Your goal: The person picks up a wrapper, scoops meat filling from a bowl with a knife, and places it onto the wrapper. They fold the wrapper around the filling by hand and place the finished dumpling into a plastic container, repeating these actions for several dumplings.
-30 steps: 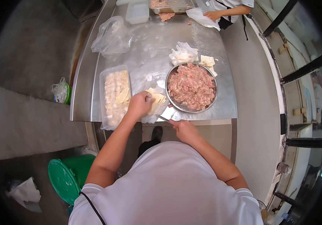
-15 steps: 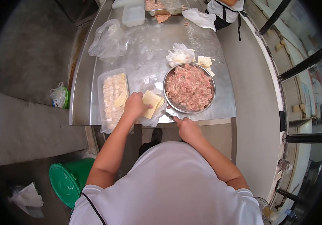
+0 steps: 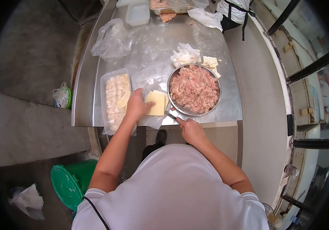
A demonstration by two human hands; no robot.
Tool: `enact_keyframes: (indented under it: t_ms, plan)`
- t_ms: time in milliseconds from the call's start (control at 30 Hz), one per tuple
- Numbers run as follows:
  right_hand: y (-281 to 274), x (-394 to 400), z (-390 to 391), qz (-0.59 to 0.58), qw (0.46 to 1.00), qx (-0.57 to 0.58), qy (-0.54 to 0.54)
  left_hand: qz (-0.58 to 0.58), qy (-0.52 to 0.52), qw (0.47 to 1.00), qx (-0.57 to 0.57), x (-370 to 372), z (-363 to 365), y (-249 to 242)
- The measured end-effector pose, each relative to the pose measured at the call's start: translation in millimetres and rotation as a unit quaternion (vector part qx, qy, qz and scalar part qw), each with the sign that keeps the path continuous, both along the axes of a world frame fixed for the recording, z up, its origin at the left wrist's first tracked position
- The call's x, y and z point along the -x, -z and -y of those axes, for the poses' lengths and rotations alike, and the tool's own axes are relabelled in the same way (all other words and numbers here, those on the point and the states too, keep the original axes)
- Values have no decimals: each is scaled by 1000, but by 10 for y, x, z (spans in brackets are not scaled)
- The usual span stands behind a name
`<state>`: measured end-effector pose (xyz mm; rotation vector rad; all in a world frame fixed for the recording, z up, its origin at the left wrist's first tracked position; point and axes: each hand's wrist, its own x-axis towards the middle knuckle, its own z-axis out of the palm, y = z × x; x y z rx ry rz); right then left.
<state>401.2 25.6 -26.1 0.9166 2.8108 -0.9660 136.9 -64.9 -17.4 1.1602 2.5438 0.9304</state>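
Observation:
Yellow square wrappers lie in a small stack on a thin plastic sheet near the front edge of the metal table. My left hand is at the stack's left side, thumb on the top wrapper, fingers apart from the thumb. My right hand is closed round the handle of a small tool, whose tip points toward the wrappers. Right of them stands a round metal bowl heaped with pink minced filling. To the left, a clear tray holds rows of filled pieces.
The metal table bears a crumpled clear bag, white plastic with wrapper scraps, and an empty tub. A person is at the far right. A green bucket stands below left.
The top wrapper, tilted before, now lies squarer over the stack. My left hand has shifted slightly, while my right hand stays almost where it was.

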Motion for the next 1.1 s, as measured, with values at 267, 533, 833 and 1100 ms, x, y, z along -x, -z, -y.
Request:
enact_keyframes:
  t_ms: [267,533,833,1100]
  plan:
    - [-43,-29,-10,6,1000,15,11,-91,204,974,30,-296,12,15]
    - [66,-419,31,-80,994,54,54,148,128,975,105,-33,6,39]
    - [-183,-475,60,-110,984,114,86,125,169,976,63,52,66,144]
    - [-330,-24,120,-141,985,95,29,195,82,977,25,-31,124,126]
